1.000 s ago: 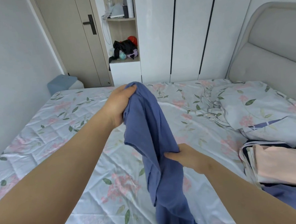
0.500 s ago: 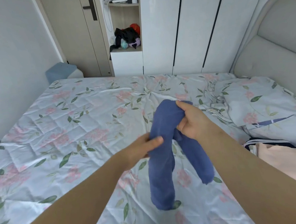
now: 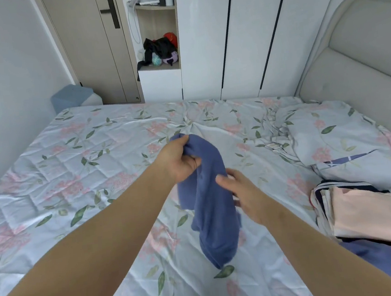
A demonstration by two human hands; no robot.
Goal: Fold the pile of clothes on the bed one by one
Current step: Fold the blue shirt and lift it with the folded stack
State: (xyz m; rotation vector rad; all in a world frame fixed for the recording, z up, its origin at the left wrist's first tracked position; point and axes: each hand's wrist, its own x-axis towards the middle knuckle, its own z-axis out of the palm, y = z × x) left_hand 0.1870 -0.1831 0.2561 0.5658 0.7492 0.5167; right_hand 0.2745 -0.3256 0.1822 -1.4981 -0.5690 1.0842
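1. Now gripping the bunched top end of the blue garment [image 3: 209, 194] with the left hand [image 3: 179, 161], with fingers curled tight round the cloth. Swapped over from half a second ago, with that top end then in the other hand.
2. Pinching the garment's middle with the right hand [image 3: 244, 192], with thumb laid across the front and the other fingers tucked behind the fabric. Dropped lower and closer to the body than half a second back.
3. Held up in the air over the middle of the bed [image 3: 73, 183], hanging as one long bundle with a shorter flap on its left side. No longer draped in two separate hanging ends as before. Dangling just above the floral sheet at the bottom end; cannot tell whether touching it.
4. Over to the right: a stack of folded clothes [image 3: 363, 212] with a peach piece on top, well apart from the held garment, sitting by the pillow [image 3: 343, 133] exactly as earlier.
5. Further back: padded headboard [image 3: 360, 60] behind the pillow, white wardrobe [image 3: 250, 35] across the far wall, and an open shelf nook [image 3: 160, 53] stuffed with dark cloth and small bits.
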